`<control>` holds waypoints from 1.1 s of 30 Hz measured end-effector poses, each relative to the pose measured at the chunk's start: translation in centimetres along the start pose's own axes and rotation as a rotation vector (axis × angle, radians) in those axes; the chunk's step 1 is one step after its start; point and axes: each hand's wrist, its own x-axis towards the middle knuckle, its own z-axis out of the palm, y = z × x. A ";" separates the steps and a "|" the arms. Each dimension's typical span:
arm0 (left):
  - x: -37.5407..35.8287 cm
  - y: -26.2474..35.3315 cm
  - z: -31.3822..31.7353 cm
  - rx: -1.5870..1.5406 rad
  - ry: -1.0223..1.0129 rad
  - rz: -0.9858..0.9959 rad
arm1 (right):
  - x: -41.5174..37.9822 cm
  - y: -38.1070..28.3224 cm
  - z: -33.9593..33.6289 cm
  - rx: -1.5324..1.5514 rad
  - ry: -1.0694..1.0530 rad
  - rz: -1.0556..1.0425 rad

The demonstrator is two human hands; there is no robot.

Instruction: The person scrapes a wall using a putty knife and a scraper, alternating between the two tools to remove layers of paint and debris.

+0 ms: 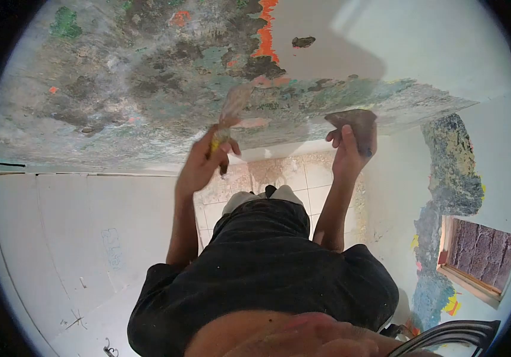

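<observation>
My left hand (199, 163) is closed round the yellow handle of a putty knife (236, 104). Its blade is blurred by motion and points up at the wall, overlapping the stripped, mottled part. On the other side, my right hand (350, 152) grips a wide, dark, triangular scraper (355, 122), its broad edge turned up toward the wall and its handle mostly hidden by my fingers. Both hands are in front of the patchy wall (166, 101), where grey, green and orange layers show beneath peeled paint.
Tiled floor (291, 175) shows around my feet. On the right wall is a wood-framed window opening (481, 253), with a stripped strip (452, 166) beside it. A white panel (89, 220) stands at left. A small hole (303, 42) marks the smooth upper wall.
</observation>
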 end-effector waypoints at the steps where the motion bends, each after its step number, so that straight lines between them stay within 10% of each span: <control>1: 0.5 0.6 -0.5 0.020 0.011 0.040 | -0.3 0.3 -0.3 -0.019 -0.011 0.027; 33: 4.2 4.8 -1.0 0.392 0.287 0.061 | -3.0 2.8 -0.4 -0.052 -0.180 0.286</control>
